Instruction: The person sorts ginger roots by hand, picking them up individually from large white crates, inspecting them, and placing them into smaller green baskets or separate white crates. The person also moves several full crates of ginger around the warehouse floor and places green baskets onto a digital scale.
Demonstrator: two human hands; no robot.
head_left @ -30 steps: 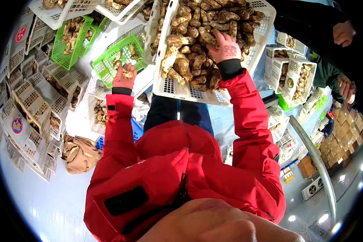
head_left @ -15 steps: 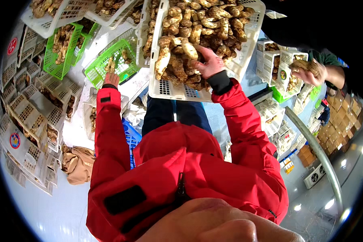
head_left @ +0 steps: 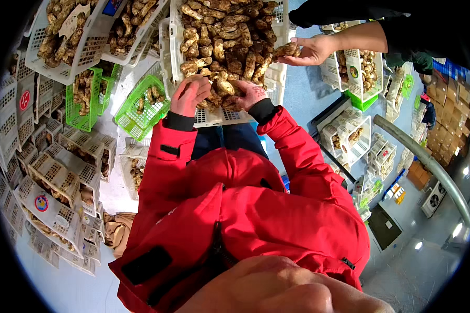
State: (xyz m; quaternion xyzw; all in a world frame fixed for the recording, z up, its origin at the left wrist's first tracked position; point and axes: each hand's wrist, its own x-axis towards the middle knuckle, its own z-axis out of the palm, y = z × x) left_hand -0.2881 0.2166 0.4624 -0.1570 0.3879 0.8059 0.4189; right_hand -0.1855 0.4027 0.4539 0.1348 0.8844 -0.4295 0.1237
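A white plastic crate (head_left: 281, 78) in front of me is heaped with brown, earthy mushrooms (head_left: 230, 36). My right hand (head_left: 249, 95) is at the crate's near side, thumb and fingers closed on a pale-stemmed mushroom (head_left: 223, 86). Over the near left corner, my left hand (head_left: 191, 96) has its fingers bent and a little apart beside other mushrooms, and I see nothing held in it. To the right of the crate, another person's hand (head_left: 318, 49) holds a mushroom (head_left: 288, 50).
A green basket (head_left: 136, 122) with a few mushrooms stands left of the crate. More white crates (head_left: 91, 49) of mushrooms fill the far left, with stacked crates (head_left: 52, 208) below. A metal rail (head_left: 423, 156) curves along the right, near cardboard boxes (head_left: 451, 115).
My left hand has let go of a mushroom at the green basket and come back to the crate. My right hand has shifted slightly left. The other person's hand has reached in toward the crate.
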